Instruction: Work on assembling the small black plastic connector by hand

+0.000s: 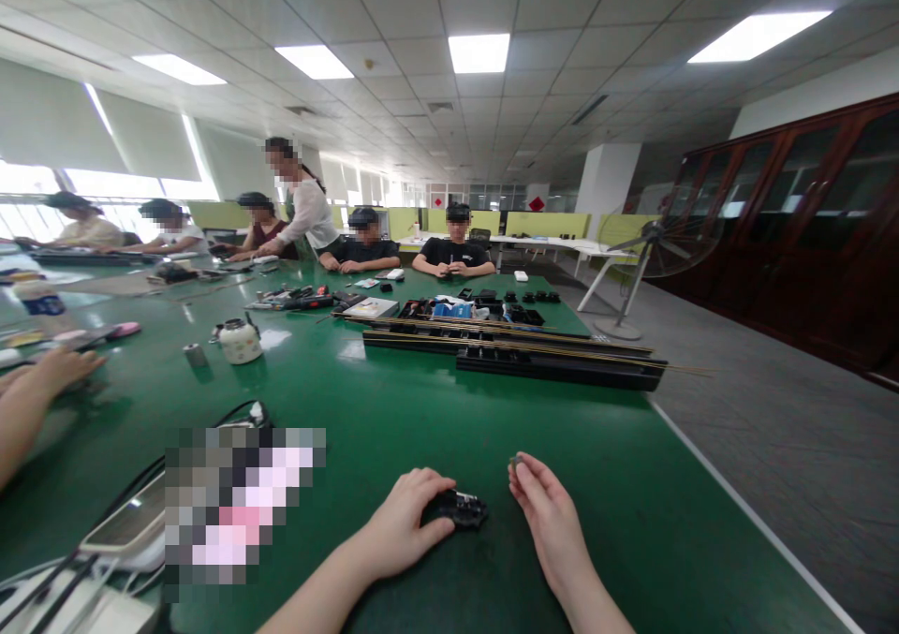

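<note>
Near the front of the green table (393, 409), my left hand (411, 522) grips a small black plastic part (464, 510) between thumb and fingers. Light or metallic details show along the part's upper side, but its exact kind is unclear. To the right, apart from it, my right hand (544, 512) is raised with thumb and fingertips pinched on a tiny greyish piece (518, 461). That piece is too small to name.
Long black trays (562, 372) with thin brass-coloured rods lie across the table. A white pot (239, 342) and a grey cylinder (196, 355) stand left. A device with cables (126, 526) lies front left. Another person's hand (60, 372) is at the left edge; several people sit beyond.
</note>
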Demonstrator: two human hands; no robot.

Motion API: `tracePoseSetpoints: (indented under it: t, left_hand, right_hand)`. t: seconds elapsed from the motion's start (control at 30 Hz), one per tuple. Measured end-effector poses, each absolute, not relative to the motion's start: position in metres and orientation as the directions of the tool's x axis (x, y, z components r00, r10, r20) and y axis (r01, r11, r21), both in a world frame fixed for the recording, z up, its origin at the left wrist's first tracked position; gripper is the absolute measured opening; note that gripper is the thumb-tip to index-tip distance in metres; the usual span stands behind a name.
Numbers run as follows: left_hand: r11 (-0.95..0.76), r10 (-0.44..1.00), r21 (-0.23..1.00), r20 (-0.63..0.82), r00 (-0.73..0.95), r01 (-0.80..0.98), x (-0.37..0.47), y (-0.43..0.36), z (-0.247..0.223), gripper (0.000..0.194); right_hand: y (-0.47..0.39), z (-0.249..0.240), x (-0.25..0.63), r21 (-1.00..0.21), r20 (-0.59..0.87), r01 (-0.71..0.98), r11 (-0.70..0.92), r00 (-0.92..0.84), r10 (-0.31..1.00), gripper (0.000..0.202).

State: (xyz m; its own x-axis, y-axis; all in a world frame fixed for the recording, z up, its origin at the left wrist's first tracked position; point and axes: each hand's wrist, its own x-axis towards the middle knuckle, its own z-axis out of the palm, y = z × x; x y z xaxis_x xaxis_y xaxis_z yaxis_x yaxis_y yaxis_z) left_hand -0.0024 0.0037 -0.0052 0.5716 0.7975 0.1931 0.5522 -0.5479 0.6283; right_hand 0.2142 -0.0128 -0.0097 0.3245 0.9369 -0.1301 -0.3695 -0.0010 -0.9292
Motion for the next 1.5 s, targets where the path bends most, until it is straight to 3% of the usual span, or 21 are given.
tracePoseSetpoints:
  t: [0.23,0.63,0.87,1.5]
  left_hand:
    - [-0.541,0.802,0.632,0.187,0.568,0.555,-0.001,0.004,-0.003,0.037]
    - [-0.548,0.799,0.624,0.192,0.570,0.558,-0.002,0.004,-0.006,0.037]
    - [-0.556,0.794,0.627,0.209,0.570,0.545,-0.002,0.004,-0.006,0.036]
    - [-0.554,0.798,0.618,0.204,0.566,0.558,-0.002,0.006,-0.009,0.041]
  right_hand:
    - [-0.009,-0.016,0.215,-0.944,-0.096,-0.331,0.016,0.322,0.942,0.053]
    - [-0.016,-0.016,0.209,-0.994,0.084,0.073,0.080,0.049,0.995,0.039]
    - [-0.024,-0.006,0.205,-0.913,0.162,0.372,0.169,-0.050,0.986,0.021]
    - [-0.033,0.006,0.196,-0.735,0.155,0.627,0.257,-0.214,0.965,0.021]
